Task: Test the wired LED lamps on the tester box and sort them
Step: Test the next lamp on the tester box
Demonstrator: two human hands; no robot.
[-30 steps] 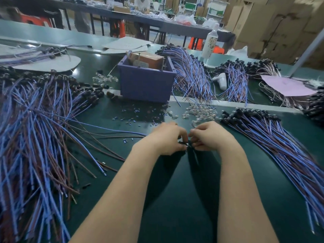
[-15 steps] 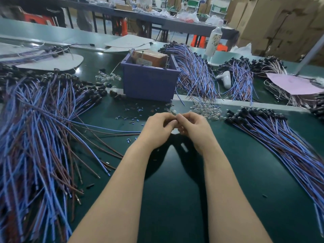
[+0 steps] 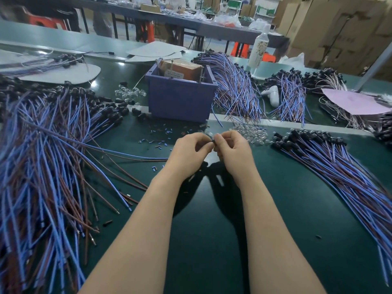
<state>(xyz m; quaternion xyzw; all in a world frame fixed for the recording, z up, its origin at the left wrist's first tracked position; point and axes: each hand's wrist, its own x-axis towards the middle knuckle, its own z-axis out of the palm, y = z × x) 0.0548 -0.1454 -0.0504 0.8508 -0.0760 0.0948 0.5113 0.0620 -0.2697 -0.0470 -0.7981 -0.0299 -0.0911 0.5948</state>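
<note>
The left hand [image 3: 191, 152] and right hand [image 3: 232, 150] meet above the green surface [image 3: 275, 209]. The fingers [image 3: 206, 146] of both hands are curled inward, so that thumbs and fingertips pinch one small dark lamp [image 3: 212, 141] between them. How much of it each hand covers cannot be told.

From under the left-hand fingers a blue and a brown wire [image 3: 131, 155] lie on the surface, leading left. They point toward the heap [image 3: 42, 166] of blue and brown wired lamps, which fills the whole area left of the fingers, its black heads at the far end.

Right of the fingers lies a neater bundle [image 3: 339, 172] of the same lamps. Its black heads are at the far end and its wires fan toward the near right.

Just beyond the fingers and slightly right is a small pile of clear bulbs [image 3: 251, 133]. Just beyond and to the left are scattered small blue bits [image 3: 162, 135].

Farther beyond the fingers stands a purple bin [image 3: 180, 102] with a brown box [image 3: 180, 70] inside it. More lamps [image 3: 237, 92] lie behind and right of the bin. A white bottle [image 3: 259, 49] stands far beyond the fingers to the right, and a pink sheet [image 3: 356, 100] lies farther right still.
</note>
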